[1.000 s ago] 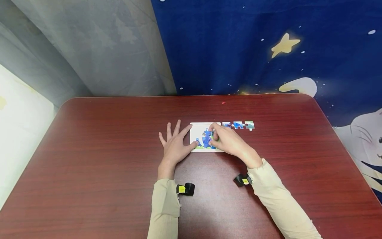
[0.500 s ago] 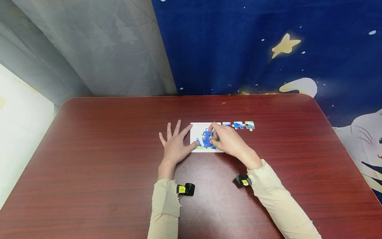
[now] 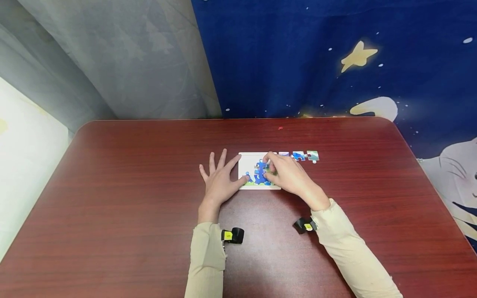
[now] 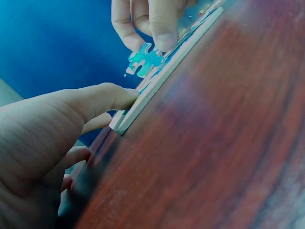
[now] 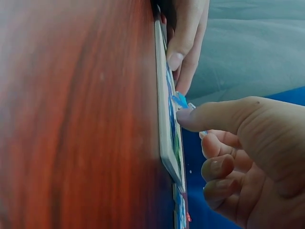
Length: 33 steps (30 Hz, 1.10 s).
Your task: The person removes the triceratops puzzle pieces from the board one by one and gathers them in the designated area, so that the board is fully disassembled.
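- Left wrist view: a puzzle piece (image 4: 146, 59) sits tilted at the board (image 4: 157, 85), at 2 o'clock from the left hand (image 4: 52, 126); whether its lower edge touches cannot be told.
- Fault risk: the tilt could make it catch on neighbouring picture parts; the fingertip hold could let it slip.
- Direction: its free edge points to about 8 o'clock in that view. Fingers cover part of a near-square outline, so no long axis can be told.
- Board axis: 9 to 3 o'clock, head view.
- Right hand (image 3: 292, 174): pinches the piece between thumb and finger.
- Left hand: fingers spread, thumb on the board; lifting it could free the board to slide.
- Loose pieces (image 3: 299, 155): at 2 o'clock from the board, within likely knocking reach of the right hand.
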Tool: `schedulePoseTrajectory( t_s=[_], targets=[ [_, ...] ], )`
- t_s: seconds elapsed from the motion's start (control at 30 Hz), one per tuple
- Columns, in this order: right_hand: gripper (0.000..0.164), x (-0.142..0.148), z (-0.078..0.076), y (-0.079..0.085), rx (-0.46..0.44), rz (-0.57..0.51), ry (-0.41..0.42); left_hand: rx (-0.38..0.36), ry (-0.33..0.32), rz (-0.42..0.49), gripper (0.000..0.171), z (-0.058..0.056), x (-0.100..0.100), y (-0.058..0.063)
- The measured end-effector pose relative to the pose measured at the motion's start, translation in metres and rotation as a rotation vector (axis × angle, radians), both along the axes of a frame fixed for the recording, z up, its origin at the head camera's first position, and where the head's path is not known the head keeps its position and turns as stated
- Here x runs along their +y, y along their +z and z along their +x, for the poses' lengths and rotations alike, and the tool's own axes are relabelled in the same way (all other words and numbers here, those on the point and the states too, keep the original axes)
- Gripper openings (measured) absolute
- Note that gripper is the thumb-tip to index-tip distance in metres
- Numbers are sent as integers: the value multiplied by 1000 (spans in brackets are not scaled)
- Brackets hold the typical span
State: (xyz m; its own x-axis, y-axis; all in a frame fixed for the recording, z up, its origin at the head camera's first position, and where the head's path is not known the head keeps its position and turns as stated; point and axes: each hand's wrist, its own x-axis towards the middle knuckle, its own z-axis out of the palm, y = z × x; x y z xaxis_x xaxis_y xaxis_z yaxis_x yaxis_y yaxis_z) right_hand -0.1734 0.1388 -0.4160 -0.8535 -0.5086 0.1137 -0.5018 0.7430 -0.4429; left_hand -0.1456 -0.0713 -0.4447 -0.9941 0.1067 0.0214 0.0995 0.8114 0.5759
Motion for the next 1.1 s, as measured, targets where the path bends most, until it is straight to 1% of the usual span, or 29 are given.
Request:
schedulePoseTrajectory(
  t_s=[0.13,0.33,0.5,0.67,0.83,1.1],
  targets=[
    [33,4,-1,3,-29,-3,-13,1,-1,1,67,0,1,0],
    [33,12,-4,7,-65,-26,5,3,1,0,67,0,1,-1],
    [32,22,-7,10,-103,-10,12,3,1,0,68,0,0,-1],
    [31,34,-10,13,-128,2,-13,4,-2,6,67,1,-1,-2],
    [31,43,-12,17,-161,-16,-34,3,-4,7,67,0,-1,-2],
    [28,56,-14,24,-192,26,-67,8,-1,12,68,0,-1,-3]
  ],
)
